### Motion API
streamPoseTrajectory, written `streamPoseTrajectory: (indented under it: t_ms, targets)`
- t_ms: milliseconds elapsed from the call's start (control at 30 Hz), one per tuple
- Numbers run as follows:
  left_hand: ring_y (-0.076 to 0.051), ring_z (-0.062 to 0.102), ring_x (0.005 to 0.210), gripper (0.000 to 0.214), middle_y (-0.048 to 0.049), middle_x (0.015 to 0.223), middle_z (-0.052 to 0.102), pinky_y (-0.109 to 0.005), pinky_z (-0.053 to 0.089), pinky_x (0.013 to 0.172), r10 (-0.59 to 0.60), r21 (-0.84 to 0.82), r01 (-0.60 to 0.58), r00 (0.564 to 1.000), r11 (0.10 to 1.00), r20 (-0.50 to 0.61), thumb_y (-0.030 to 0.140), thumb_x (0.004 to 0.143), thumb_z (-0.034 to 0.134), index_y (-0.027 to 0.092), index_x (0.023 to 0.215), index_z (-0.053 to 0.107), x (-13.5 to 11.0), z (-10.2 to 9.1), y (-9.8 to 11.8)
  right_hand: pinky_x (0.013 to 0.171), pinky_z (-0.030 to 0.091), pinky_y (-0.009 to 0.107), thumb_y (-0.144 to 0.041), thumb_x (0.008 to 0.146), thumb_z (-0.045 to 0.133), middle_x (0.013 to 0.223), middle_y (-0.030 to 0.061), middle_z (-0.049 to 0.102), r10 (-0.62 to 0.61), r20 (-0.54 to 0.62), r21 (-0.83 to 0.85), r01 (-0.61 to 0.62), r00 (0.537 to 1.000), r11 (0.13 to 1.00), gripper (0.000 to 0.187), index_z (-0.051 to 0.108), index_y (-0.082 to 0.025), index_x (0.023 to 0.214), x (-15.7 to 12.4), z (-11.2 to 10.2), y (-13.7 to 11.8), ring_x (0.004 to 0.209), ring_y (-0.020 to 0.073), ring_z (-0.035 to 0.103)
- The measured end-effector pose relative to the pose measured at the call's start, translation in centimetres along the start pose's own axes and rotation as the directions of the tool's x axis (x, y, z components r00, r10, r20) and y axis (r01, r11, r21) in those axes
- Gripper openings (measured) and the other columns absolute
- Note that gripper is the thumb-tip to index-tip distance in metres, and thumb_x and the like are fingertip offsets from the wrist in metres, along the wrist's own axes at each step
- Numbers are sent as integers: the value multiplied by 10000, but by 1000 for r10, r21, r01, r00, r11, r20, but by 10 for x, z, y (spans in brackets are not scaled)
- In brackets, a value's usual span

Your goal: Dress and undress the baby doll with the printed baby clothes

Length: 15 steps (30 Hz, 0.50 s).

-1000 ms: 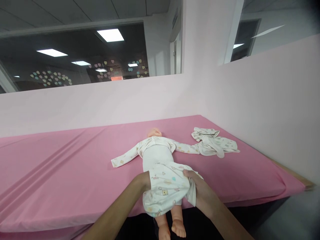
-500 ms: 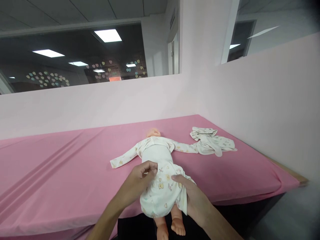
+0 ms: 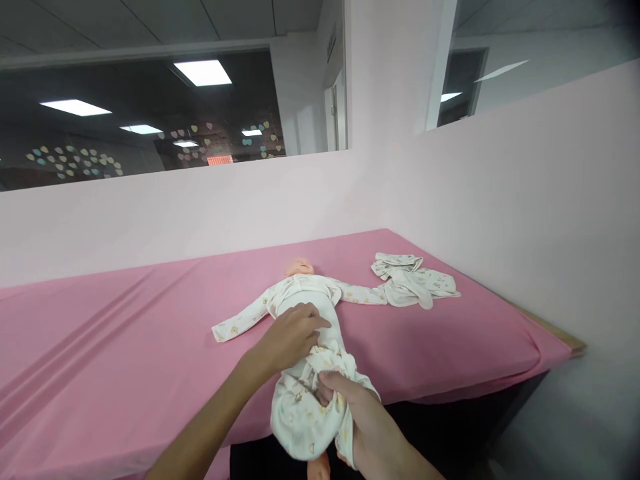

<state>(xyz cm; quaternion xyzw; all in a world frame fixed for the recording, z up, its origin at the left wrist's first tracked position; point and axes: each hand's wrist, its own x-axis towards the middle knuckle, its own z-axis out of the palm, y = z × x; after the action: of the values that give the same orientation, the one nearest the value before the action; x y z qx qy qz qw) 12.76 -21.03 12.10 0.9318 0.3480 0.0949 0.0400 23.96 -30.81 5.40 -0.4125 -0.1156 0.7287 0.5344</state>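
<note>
A baby doll (image 3: 301, 267) lies on its back in a white long-sleeved printed top (image 3: 245, 319), opened out over a plain white middle. Printed baby pants (image 3: 300, 417) are bunched around its hips and legs, and one foot (image 3: 319, 467) shows below. My left hand (image 3: 297, 333) is curled at the doll's waist on the pants' upper edge, one finger stretched over the white middle and the thumb hidden. Lower down, my right hand (image 3: 363, 417) is closed on the pants' cloth, thumb on top and fingers tucked into the folds.
A pink sheet (image 3: 125, 353) covers the table, whose wooden corner (image 3: 575, 345) shows at the right. Folded white printed baby clothes (image 3: 415, 283) lie beyond the doll's sleeve. Pale walls (image 3: 500, 200) with windows stand behind and to the right.
The pants' front has gone from fairly smooth to bunched, and one foot is now covered. My left hand has turned palm down over the waist; my right fingers have gone into the folds.
</note>
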Motion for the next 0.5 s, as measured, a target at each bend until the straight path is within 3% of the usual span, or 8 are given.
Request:
streamPoseTrajectory:
  t_ms: [67,133,300,367,433,500]
  targets:
    - [-210,563,958,336,-67,1077,575,-316,448,799,87,177,-118,981,977,174,73,782,564,235,1056,673,21,9,-8,546,469,238,-323,645,751,570,38,602,-63,137,99,49,989,994,284,548,-145,558,-5,1,0,584,151,596]
    - [-230,570,973,396,-90,1111,564,-324,456,805,147,274,-228,947,934,287,94,744,627,242,1110,656,35,16,-12,605,492,262,-336,649,746,670,72,651,-13,228,85,-7,974,996,261,604,-119,624,-12,-1,-3,655,173,622]
    - [-335,448,1224,719,-135,1320,490,-426,380,982,292,409,-445,876,797,385,199,620,791,284,1289,541,45,31,-6,554,490,307,-364,652,749,774,110,687,116,320,4,-124,940,992,346,679,-90,850,-18,-13,-4,662,218,644]
    - [-313,476,1190,626,-122,1264,545,-428,359,994,364,453,-519,847,725,387,232,673,764,270,1262,555,45,43,-3,578,499,317,-348,615,777,776,115,691,144,303,14,-155,942,988,355,683,-84,834,-14,-17,2,697,230,653]
    - [-245,555,1043,338,-78,1054,638,-384,385,934,461,471,-585,811,660,361,214,837,594,265,1171,605,44,55,-1,642,512,328,-329,568,811,784,117,699,116,270,23,-127,956,992,379,691,-74,821,-10,-19,7,733,235,663]
    - [-201,579,910,262,-44,888,649,-342,404,851,554,463,-635,770,618,316,178,911,450,271,1068,637,42,62,0,722,514,337,-324,543,829,797,125,709,71,261,-12,-71,963,997,408,702,-60,827,-7,-20,11,768,240,673]
